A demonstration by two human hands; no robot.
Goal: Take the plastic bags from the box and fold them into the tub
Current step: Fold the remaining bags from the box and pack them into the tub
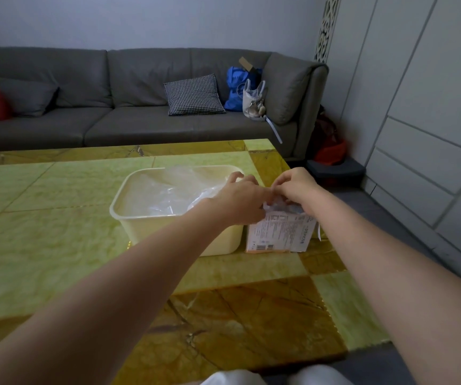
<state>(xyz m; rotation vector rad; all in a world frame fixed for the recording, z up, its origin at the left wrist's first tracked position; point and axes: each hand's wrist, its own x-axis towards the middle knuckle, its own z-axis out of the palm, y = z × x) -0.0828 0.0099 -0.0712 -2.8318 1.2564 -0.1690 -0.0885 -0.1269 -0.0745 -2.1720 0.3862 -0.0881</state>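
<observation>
Tub touches box at its 3 o'clock; table open at 9 and 6 o'clock.

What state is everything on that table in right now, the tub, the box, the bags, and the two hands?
Tub: upright, no lid on it, clear plastic bags already inside.
Box: upright beside the tub, top open, plastic bunched at its mouth.
Left hand: at the box mouth, fingers curled; its grip is hidden.
Right hand: pinching plastic at the box mouth.
Table: bears tub and box.

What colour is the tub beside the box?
Pale cream tub, shown best in the head view.
</observation>
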